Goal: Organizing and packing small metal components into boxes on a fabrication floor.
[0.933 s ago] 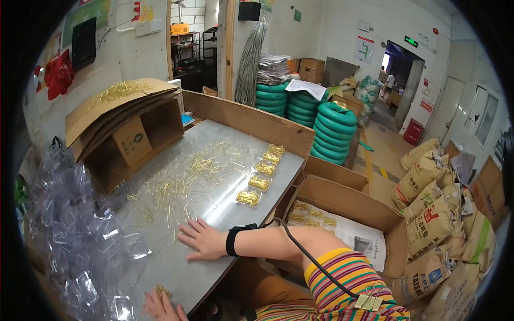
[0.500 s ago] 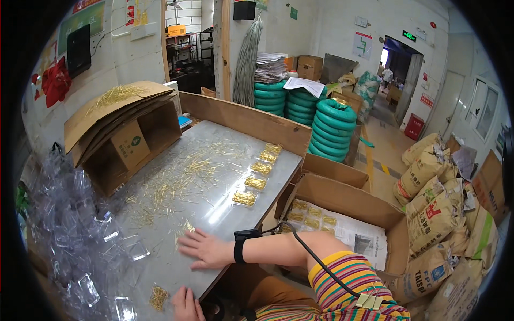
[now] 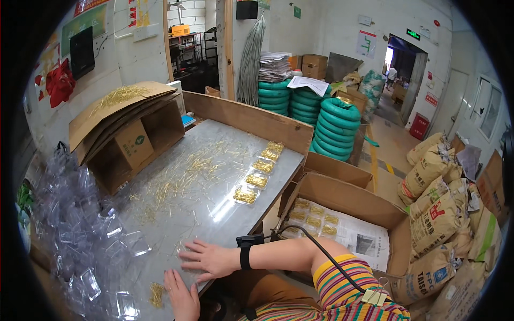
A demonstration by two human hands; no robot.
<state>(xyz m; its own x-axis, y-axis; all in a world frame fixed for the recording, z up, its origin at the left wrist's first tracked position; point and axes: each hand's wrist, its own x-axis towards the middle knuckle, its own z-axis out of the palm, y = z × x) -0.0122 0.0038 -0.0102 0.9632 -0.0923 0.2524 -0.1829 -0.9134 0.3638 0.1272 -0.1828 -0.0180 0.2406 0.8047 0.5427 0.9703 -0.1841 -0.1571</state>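
My right hand (image 3: pixel 206 258), with a black strap around its wrist, lies palm down on the grey metal tabletop (image 3: pixel 206 227), fingers spread. A few thin gold metal pins (image 3: pixel 179 247) show by its fingertips; what is under the palm is hidden. Just left of and nearer than it, my left hand (image 3: pixel 183 295) rests on the table with its fingers stretched out. Next to that hand lies a small bunch of gold pins (image 3: pixel 156 294). Farther up the table, loose gold pins (image 3: pixel 182 171) are scattered. Several clear plastic boxes filled with gold pins (image 3: pixel 246 194) form a row along the right side.
Clear empty plastic boxes (image 3: pixel 88 230) are heaped at the left. A cardboard carton (image 3: pixel 126 142) with pins on top stands at the back left. An open carton (image 3: pixel 393 227) right of the table holds filled boxes and newspaper. Green coils (image 3: pixel 336 131) and sacks (image 3: pixel 433 227) stand beyond.
My right hand has drawn back toward me, nearer my left hand. My left hand has moved forward onto the table beside the small bunch, and its fingers have straightened.
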